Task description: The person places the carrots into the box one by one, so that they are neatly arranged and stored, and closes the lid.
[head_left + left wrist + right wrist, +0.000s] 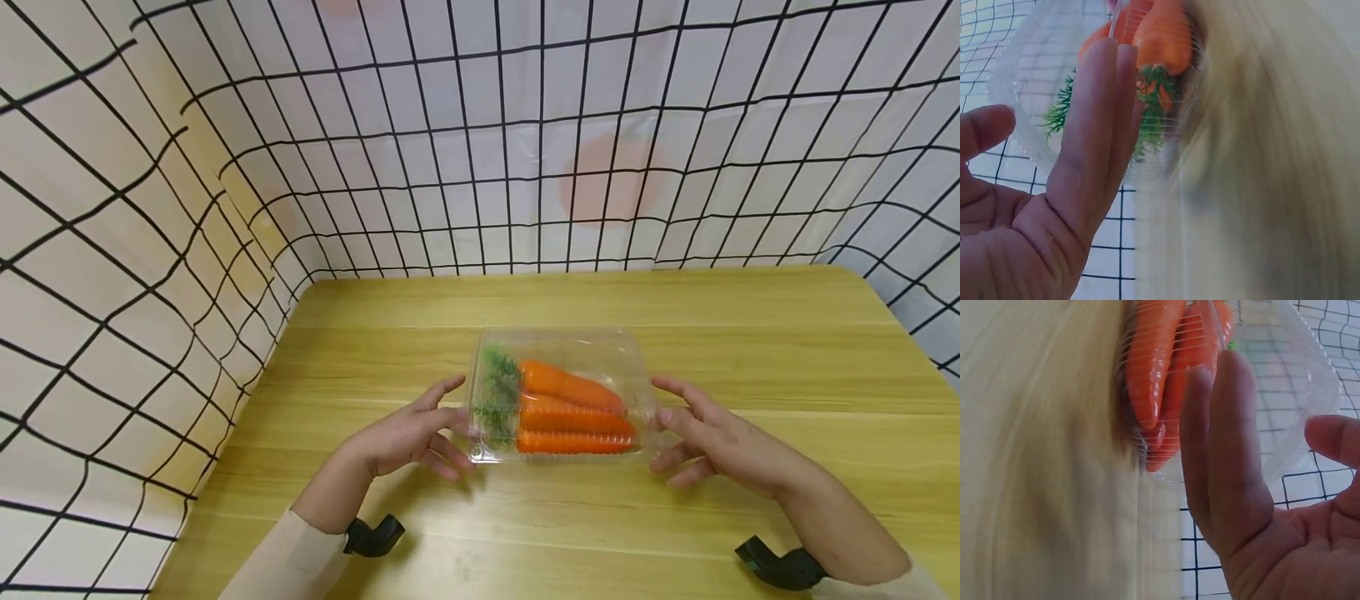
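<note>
A clear plastic clamshell box sits at the middle of the table, its lid closed. Inside it lie several orange carrots with feathery green tops toward the left. My left hand is at the box's left end, fingers extended and thumb apart from them; its fingertips reach the box edge in the left wrist view. At the opposite end, my right hand mirrors it, with straight fingers against the box in the right wrist view. Whether the box bottom touches the table is unclear.
The wooden table extends around the box. Black wire grid panels stand along the back and sides, with pale patterned cloth behind them. Dark straps circle both wrists.
</note>
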The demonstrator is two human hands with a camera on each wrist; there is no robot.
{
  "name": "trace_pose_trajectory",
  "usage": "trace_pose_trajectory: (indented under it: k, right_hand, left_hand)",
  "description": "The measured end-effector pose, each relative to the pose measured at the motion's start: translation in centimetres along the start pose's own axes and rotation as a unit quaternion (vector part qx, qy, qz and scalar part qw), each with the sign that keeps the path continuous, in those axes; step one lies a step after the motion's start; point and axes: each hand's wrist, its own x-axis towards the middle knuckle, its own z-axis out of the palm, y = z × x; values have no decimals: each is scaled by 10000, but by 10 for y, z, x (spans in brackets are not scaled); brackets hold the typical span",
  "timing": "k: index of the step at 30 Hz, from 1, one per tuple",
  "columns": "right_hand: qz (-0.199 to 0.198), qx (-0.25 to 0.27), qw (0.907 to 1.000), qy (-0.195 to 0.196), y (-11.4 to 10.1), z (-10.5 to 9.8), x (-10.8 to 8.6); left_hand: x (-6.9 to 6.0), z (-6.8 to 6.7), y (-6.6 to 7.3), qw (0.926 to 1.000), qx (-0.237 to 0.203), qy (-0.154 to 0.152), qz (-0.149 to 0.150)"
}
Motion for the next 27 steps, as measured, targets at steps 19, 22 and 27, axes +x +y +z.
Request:
trace_pose_trajectory:
  k: [19,22,27]
  right_hand:
    - [-299,184,9949,945,7,10,16]
    - [-305,235,9929,1129,7,10,20]
    - [-333,498,9876,1449,7,11,27]
  left_hand:
    - [18,5,-7,9978,81,544,368]
    - [23,5,-7,9969,38,674,415]
    - [31,7,-6,9926,3,1050,614]
